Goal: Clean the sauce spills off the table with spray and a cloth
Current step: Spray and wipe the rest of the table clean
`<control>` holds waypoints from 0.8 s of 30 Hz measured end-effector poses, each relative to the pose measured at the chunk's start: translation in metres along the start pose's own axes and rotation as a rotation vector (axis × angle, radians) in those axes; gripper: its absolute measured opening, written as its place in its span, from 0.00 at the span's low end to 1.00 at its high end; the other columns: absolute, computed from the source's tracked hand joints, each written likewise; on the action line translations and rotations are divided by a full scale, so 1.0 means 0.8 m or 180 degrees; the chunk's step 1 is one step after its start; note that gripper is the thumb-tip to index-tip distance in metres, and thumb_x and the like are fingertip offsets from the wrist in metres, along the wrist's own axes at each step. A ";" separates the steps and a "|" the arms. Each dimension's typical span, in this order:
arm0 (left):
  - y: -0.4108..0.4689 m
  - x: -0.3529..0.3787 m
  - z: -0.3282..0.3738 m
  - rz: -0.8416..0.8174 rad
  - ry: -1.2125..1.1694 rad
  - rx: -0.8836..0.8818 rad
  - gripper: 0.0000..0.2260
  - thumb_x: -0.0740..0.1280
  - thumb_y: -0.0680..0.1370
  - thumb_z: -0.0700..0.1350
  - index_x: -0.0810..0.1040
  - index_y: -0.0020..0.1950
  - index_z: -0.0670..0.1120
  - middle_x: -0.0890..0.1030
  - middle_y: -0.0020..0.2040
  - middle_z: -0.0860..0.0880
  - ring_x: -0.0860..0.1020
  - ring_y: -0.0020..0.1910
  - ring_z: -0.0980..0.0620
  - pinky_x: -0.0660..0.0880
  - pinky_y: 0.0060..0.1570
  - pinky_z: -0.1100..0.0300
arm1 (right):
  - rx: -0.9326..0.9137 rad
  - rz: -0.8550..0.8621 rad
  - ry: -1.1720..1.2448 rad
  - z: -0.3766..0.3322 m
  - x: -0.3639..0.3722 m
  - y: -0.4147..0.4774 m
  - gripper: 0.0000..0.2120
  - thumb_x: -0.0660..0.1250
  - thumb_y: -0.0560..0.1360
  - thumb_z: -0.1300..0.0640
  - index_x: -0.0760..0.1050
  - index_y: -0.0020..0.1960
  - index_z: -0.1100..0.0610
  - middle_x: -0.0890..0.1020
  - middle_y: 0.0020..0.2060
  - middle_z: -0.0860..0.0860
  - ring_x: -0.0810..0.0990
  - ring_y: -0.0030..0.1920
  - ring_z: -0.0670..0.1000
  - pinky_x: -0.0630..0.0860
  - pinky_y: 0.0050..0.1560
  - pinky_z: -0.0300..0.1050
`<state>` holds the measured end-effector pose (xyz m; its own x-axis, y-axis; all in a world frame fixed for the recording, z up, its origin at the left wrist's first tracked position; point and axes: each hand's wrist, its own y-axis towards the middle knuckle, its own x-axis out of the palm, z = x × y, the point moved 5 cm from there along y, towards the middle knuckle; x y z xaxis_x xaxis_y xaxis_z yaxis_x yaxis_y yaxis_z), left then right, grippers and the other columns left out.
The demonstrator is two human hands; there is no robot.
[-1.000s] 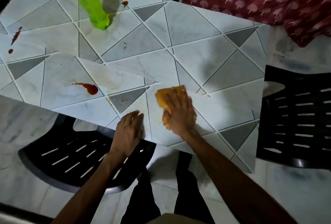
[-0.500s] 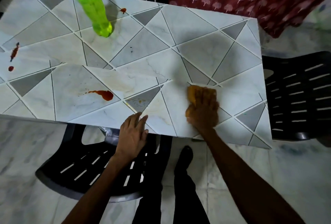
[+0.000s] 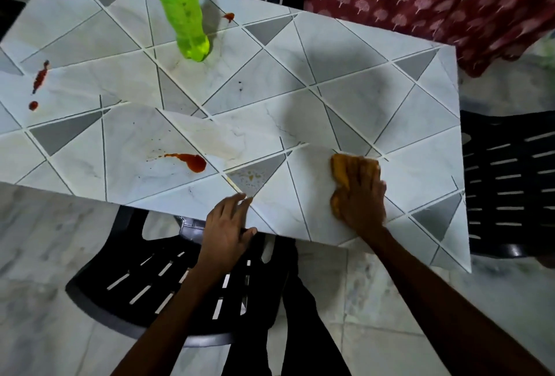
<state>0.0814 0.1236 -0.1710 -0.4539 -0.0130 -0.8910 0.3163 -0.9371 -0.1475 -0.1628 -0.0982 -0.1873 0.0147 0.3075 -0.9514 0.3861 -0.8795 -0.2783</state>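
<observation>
The red sauce (image 3: 192,162) on the left is not wiped yet. The green bottle (image 3: 180,15) has its top cut off. The left hand (image 3: 225,231) stays flat and open on the surface (image 3: 360,99) edge. The right hand (image 3: 360,204) has slid the orange cloth (image 3: 341,169) to the right. It presses down with fingers that look flat, but it is blurry.

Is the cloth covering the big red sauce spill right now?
No, the orange cloth under the right hand lies well to the right of the big red spill, which sits uncovered on the table.
</observation>
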 end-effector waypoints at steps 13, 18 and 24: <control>0.006 -0.037 -0.055 0.0299 0.0147 -0.1053 0.56 0.56 0.59 0.83 0.67 0.75 0.44 0.69 0.72 0.44 0.68 0.69 0.42 0.64 0.65 0.47 | -0.2561 -0.0017 -0.0226 -0.184 0.018 -0.059 0.33 0.59 0.77 0.45 0.58 0.80 0.46 0.55 0.81 0.49 0.51 0.81 0.58 0.55 0.77 0.62; 0.000 -0.034 -0.055 0.0290 0.0128 -0.1330 0.56 0.58 0.58 0.81 0.65 0.76 0.44 0.68 0.73 0.43 0.67 0.70 0.41 0.66 0.67 0.45 | -0.2015 0.0057 -0.0517 -0.078 -0.005 0.038 0.36 0.60 0.74 0.45 0.54 0.81 0.48 0.57 0.80 0.53 0.55 0.80 0.62 0.62 0.72 0.66; -0.006 -0.040 -0.044 0.0419 0.0023 -0.1473 0.57 0.50 0.60 0.83 0.66 0.75 0.43 0.68 0.73 0.42 0.65 0.69 0.41 0.66 0.66 0.46 | -0.1115 0.0214 -0.0065 -0.226 -0.034 0.136 0.35 0.51 0.74 0.43 0.58 0.80 0.51 0.57 0.81 0.56 0.51 0.80 0.65 0.56 0.76 0.66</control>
<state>0.1238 0.1408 -0.1569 -0.3798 -0.1171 -0.9176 0.7090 -0.6740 -0.2075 0.0452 -0.1367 -0.1683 0.0337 0.2428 -0.9695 0.6777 -0.7185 -0.1564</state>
